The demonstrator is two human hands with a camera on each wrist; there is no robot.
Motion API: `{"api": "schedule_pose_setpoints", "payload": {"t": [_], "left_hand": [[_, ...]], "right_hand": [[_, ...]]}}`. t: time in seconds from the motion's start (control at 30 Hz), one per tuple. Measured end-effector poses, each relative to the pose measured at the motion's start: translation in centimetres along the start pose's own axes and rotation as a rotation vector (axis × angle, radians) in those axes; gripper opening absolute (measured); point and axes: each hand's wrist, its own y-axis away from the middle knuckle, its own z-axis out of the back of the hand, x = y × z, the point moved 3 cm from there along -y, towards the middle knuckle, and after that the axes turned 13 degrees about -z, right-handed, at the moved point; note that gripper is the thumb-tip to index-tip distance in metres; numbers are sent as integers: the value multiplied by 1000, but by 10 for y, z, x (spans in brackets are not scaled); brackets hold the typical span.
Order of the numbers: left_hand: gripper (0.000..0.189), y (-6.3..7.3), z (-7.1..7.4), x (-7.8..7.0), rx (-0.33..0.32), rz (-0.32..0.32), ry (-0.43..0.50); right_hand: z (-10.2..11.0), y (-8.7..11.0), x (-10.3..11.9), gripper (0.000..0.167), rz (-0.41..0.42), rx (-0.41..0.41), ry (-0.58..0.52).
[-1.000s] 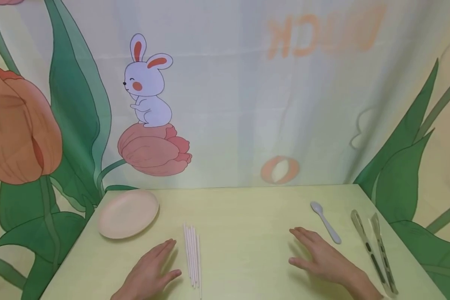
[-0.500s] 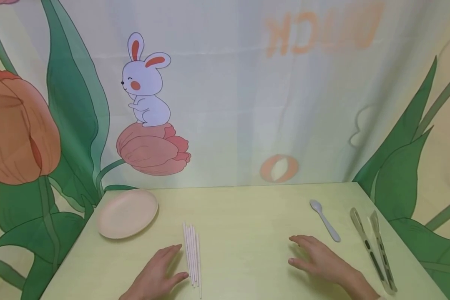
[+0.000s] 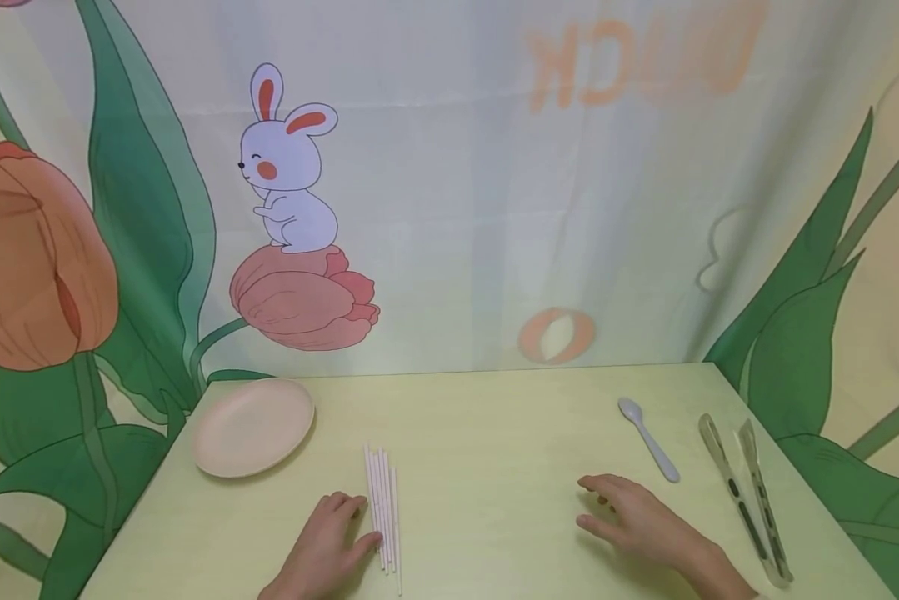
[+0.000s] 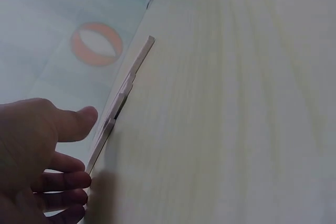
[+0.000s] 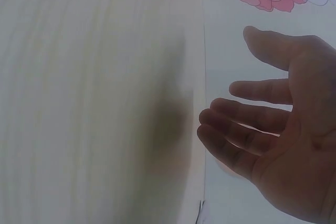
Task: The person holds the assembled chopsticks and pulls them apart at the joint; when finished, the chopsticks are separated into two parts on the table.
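Observation:
Several thin pale sticks (image 3: 386, 504) lie side by side on the table, left of its middle. At their left edge is my left hand (image 3: 322, 546), its thumb tip over or against the nearest stick; I cannot tell which. In the left wrist view the sticks (image 4: 128, 82) lie beyond the thumb, and the left hand (image 4: 37, 150) has loosely bent fingers with nothing gripped. My right hand (image 3: 636, 521) hovers over the table, below a grey spoon (image 3: 648, 439). The right wrist view shows that right hand (image 5: 283, 114) with spread fingers and a bare palm.
A round beige plate (image 3: 254, 429) stands at the back left of the pale yellow table (image 3: 486, 467). Tongs (image 3: 740, 500) with spread arms lie near the right edge. Behind the table hangs a printed curtain (image 3: 449, 208) with a rabbit and tulips.
My left hand has moved right, up to the sticks, and its fingers have bent a little more. The right hand has lowered slightly. The sticks, spoon, plate and tongs stay in place.

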Motion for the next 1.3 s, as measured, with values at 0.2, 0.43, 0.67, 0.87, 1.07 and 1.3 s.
{"api": "schedule_pose_setpoints", "payload": {"t": [0.2,0.43,0.67,0.87,1.07,1.3], "left_hand": [[55,-3,-2,1,10,18,-8],[59,2,-2,6,33,59,62],[66,4,4,15,33,126,132],[58,3,6,18,23,134,118],[44,3,11,12,59,137,122],[12,2,20,4,48,162,62]], "right_hand": [[-1,0,-1,54,-8,-6,-4],[0,0,-1,54,-23,36,-11],[0,0,-1,51,-14,38,-10],[-1,0,-2,47,-6,38,6],[0,-1,-2,48,-32,62,0],[1,-2,-1,45,-31,73,-12]]}}
